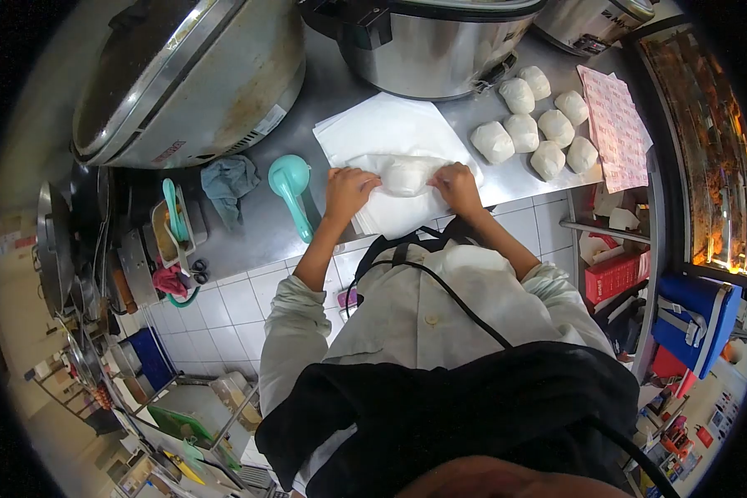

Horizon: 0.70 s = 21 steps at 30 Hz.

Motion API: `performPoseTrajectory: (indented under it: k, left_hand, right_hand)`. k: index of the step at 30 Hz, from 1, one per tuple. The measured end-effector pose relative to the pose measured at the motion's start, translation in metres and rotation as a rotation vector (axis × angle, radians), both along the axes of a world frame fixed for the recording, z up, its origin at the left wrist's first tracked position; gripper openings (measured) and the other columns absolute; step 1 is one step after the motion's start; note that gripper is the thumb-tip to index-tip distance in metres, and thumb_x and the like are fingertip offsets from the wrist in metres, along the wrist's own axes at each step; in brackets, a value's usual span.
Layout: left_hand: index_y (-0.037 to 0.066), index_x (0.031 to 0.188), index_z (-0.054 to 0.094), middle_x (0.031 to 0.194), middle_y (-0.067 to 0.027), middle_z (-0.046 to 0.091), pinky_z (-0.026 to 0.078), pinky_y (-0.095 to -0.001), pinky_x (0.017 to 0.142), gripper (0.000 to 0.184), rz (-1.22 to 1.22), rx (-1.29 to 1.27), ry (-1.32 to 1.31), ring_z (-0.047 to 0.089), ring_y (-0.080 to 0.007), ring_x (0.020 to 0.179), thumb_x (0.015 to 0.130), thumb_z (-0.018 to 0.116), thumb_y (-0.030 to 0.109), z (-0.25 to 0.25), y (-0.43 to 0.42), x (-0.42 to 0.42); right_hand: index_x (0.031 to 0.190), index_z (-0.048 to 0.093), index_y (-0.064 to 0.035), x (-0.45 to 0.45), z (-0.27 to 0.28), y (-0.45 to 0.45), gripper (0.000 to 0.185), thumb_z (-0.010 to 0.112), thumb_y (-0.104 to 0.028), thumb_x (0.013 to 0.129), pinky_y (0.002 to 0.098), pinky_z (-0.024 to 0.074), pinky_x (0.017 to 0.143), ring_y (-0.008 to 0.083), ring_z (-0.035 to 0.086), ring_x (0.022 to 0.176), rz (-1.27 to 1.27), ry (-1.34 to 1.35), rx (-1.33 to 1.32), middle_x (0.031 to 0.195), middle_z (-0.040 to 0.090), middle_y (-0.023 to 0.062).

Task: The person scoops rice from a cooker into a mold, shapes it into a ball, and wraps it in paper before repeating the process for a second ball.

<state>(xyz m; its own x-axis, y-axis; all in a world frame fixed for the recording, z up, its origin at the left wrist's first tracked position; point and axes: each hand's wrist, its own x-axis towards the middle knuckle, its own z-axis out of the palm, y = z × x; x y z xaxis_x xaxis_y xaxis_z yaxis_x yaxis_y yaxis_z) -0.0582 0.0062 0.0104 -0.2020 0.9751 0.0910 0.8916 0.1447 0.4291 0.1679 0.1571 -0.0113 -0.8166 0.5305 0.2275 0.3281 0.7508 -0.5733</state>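
Observation:
A rounded white bundle (405, 176) lies on a stack of white paper sheets (373, 124) at the counter's front edge. My left hand (350, 194) pinches the left side of the top sheet beside the bundle. On the other side, my right hand (456, 187) pinches the same sheet's right part. The sheet is folded partly over the bundle. Several wrapped white bundles (555, 128) stand to the right of the stack. A turquoise scoop (290, 176) rests on the counter left of my left hand.
Large metal cookers (440, 51) (216, 91) stand along the back and left. A grey-blue cloth (227, 184) and a container with a turquoise utensil (174, 217) lie at the left. Pink printed paper (614, 129) is at the right, beside a lit glass display (705, 149).

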Motion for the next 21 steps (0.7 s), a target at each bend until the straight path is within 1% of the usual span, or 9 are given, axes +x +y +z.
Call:
performPoseTrajectory:
  k: [2,4,5,6,9,11,13,16,21]
  left_hand:
    - [0.016,0.096,0.064,0.082,0.0020,0.063,0.034,-0.0360,0.079,0.034,0.080,-0.141,-0.159,0.057,-0.0150,0.090,0.068,0.072,0.033,0.013,0.018,-0.005]
    - [0.019,0.100,0.062,0.081,0.0025,0.064,0.033,-0.0364,0.079,0.046,0.262,-0.261,-0.129,0.057,-0.0188,0.094,0.060,0.079,0.034,0.022,0.033,-0.005]
    - [0.018,0.098,0.060,0.080,0.0011,0.063,0.033,-0.0372,0.078,0.053,0.305,-0.038,0.014,0.056,-0.0219,0.091,0.052,0.082,0.033,0.017,0.039,-0.004]
    - [0.018,0.098,0.060,0.080,0.0011,0.063,0.033,-0.0372,0.078,0.053,0.304,-0.037,0.014,0.056,-0.0219,0.091,0.052,0.082,0.033,0.024,0.043,-0.004]
    - [0.013,0.096,0.059,0.083,-0.0014,0.061,0.036,-0.0394,0.076,0.047,-0.006,0.066,0.240,0.055,-0.0232,0.089,0.056,0.078,0.031,0.036,0.047,-0.005]
    - [0.011,0.095,0.061,0.086,-0.0027,0.057,0.038,-0.0373,0.073,0.033,-0.153,-0.221,0.241,0.052,-0.0220,0.084,0.066,0.070,0.022,0.035,0.048,-0.005]
    - [0.009,0.099,0.061,0.087,-0.0035,0.055,0.039,-0.0365,0.073,0.030,-0.162,-0.125,0.283,0.052,-0.0217,0.083,0.070,0.064,0.016,0.013,0.033,-0.001]
    - [0.002,0.108,0.058,0.089,-0.0064,0.053,0.040,-0.0351,0.075,0.034,-0.102,0.040,0.358,0.051,-0.0225,0.084,0.075,0.054,0.010,-0.015,0.005,0.028]
    - [-0.010,0.125,0.043,0.100,-0.0141,0.049,0.040,-0.0373,0.085,0.047,0.136,0.064,0.206,0.047,-0.0284,0.096,0.079,0.045,0.002,-0.008,-0.005,0.066]
  right_hand:
    - [0.085,0.059,-0.0039,-0.014,0.008,0.010,0.034,0.078,-0.019,0.060,0.0386,0.0421,0.074,0.0318,0.056,0.073,-0.160,-0.129,-0.305,0.083,0.059,0.0146]
    - [0.089,0.056,-0.0039,-0.027,0.009,0.017,0.049,0.082,-0.023,0.053,0.0383,0.0430,0.074,0.0324,0.056,0.076,-0.242,-0.104,-0.281,0.082,0.059,0.0141]
    - [0.098,0.053,-0.0038,-0.033,0.006,0.025,0.056,0.082,-0.022,0.053,0.0399,0.0440,0.076,0.0335,0.056,0.084,-0.202,-0.117,-0.079,0.084,0.059,0.0140]
    - [0.107,0.049,-0.0036,-0.039,0.007,0.031,0.065,0.081,-0.021,0.054,0.0416,0.0451,0.079,0.0345,0.056,0.091,-0.160,-0.131,0.121,0.087,0.059,0.0138]
    - [0.092,0.057,-0.0008,-0.050,0.019,0.039,0.050,0.080,-0.023,0.054,0.0384,0.0462,0.080,0.0306,0.055,0.093,0.042,-0.326,0.174,0.085,0.059,0.0106]
    - [0.087,0.060,-0.0005,-0.051,0.026,0.037,0.042,0.078,-0.022,0.055,0.0372,0.0464,0.080,0.0289,0.054,0.092,0.174,-0.444,0.130,0.084,0.059,0.0098]
    - [0.079,0.063,-0.0016,-0.040,0.022,0.023,0.022,0.069,-0.016,0.063,0.0344,0.0468,0.077,0.0258,0.055,0.087,0.213,-0.267,0.259,0.082,0.059,0.0088]
    - [0.078,0.062,-0.0022,-0.022,0.015,-0.001,0.013,0.060,-0.010,0.069,0.0328,0.0468,0.076,0.0247,0.055,0.085,0.120,-0.121,0.362,0.080,0.058,0.0081]
    - [0.100,0.060,0.0049,-0.021,-0.003,-0.028,0.031,0.056,-0.007,0.072,0.0358,0.0462,0.078,0.0282,0.054,0.086,-0.087,0.075,0.362,0.084,0.057,0.0145]
